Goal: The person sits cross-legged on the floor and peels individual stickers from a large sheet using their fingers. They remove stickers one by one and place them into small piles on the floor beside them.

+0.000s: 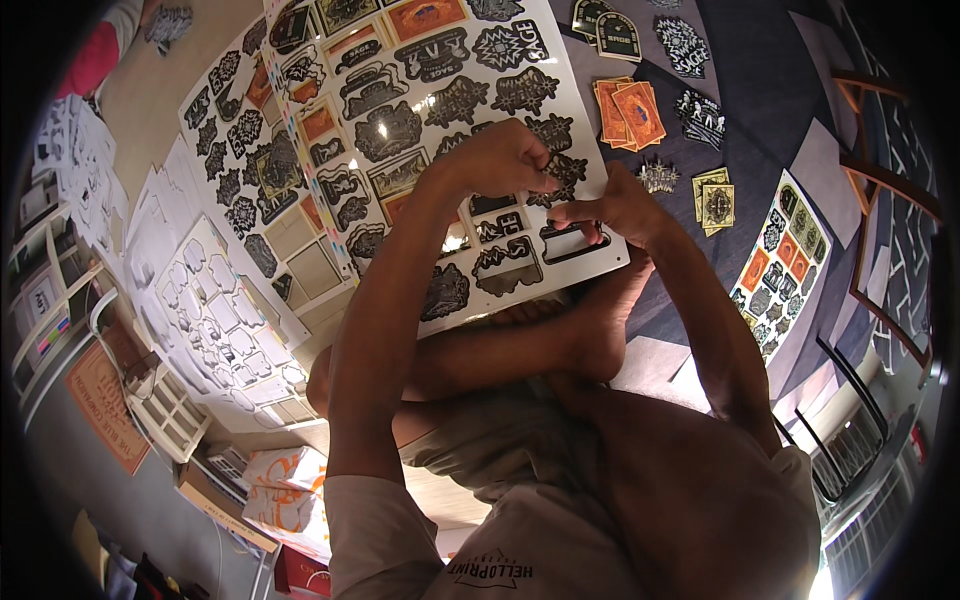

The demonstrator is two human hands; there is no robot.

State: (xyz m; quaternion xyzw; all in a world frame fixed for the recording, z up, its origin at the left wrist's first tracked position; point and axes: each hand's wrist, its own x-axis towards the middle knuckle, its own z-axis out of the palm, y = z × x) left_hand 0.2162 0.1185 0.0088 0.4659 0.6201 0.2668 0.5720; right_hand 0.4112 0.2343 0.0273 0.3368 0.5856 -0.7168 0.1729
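Observation:
A large white sheet of black, gold and orange die-cut stickers lies in front of my crossed legs. Over its right part, my left hand is closed, its fingertips pinched at a black ornate sticker. At the sheet's right edge is my right hand, with fingers apart and fingertips resting on the sheet near a cut-out gap. My thumb and palm partly hide the sheet's edge there. Several blank gaps show along its lower part.
To the right lie orange cards, yellow cards, black-and-white stickers and a smaller sticker sheet. Left are used backing sheets. My bare foot rests just below the sheet. A chair stands at lower right.

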